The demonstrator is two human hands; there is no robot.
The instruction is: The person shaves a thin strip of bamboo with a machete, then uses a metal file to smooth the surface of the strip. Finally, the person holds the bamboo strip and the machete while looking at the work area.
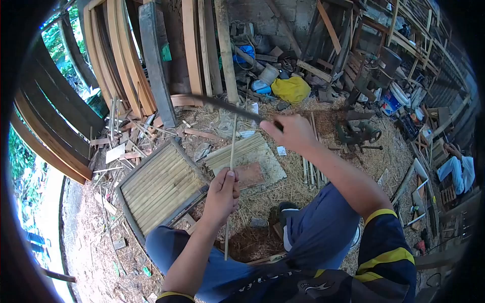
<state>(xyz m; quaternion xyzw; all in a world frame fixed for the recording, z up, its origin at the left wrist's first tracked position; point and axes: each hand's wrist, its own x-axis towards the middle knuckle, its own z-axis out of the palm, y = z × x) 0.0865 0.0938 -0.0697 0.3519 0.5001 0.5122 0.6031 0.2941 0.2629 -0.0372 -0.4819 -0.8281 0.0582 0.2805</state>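
My left hand (222,196) is wrapped round a thin bamboo strip (233,144), held nearly upright in front of me, its lower end reaching down between my legs. In my right hand (293,132) is the dark handle of a machete (230,107). The long blade points left and overlaps the strip near its top end in this view. Just beyond my left hand, a row of thin strips (237,151) lies on a pale board (276,171) with a reddish-brown flat piece (251,174). A framed bamboo-slat panel (162,184) leans beside my left knee.
Wood shavings and offcuts cover the ground. Tall planks (123,55) stand at the back left. A yellow sack (291,89) and piled scrap lie at the back, near a metal vise-like tool (357,134) on the right. Another person (457,169) sits at far right.
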